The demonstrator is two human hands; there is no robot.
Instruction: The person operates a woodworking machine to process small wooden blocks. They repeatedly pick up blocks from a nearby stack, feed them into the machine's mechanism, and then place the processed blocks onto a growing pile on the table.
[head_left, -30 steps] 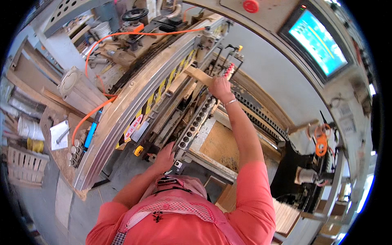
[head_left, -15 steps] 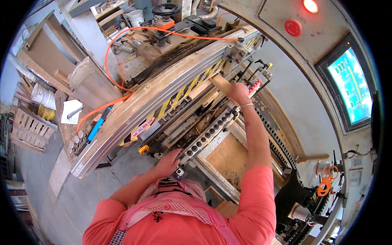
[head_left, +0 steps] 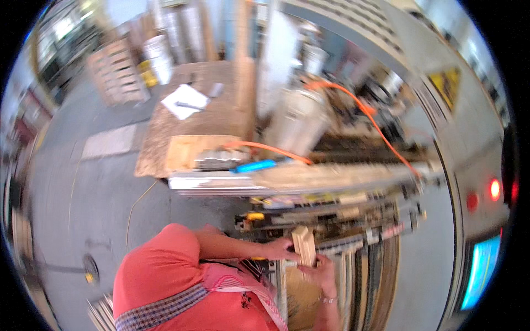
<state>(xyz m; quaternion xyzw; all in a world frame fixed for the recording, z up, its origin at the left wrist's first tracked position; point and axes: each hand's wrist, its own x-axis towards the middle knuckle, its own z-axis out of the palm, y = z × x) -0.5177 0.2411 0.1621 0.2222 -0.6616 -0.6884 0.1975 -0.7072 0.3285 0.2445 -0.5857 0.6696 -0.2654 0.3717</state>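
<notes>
The view is blurred by motion. A short pale wooden block (head_left: 304, 245) stands upright in front of my chest, over the machine's metal rails (head_left: 353, 220). My right hand (head_left: 321, 274), with a bracelet at the wrist, grips the block's lower end from below. My left hand (head_left: 279, 249) reaches in from the left and closes on the block's side. My salmon-coloured shirt fills the lower left.
A long woodworking machine (head_left: 309, 179) with an orange hose (head_left: 381, 129) and a blue tool (head_left: 255, 165) runs across the middle. A wooden board with a paper sheet (head_left: 185, 101) lies behind it. Red lamps (head_left: 494, 189) and a screen (head_left: 481, 270) sit right. Crates (head_left: 116, 77) and buckets (head_left: 157, 58) stand far left.
The view has swung sharply. My right hand has drawn the wooden block back from far along the machine to my chest, and my left hand has left the rail and joined it.
</notes>
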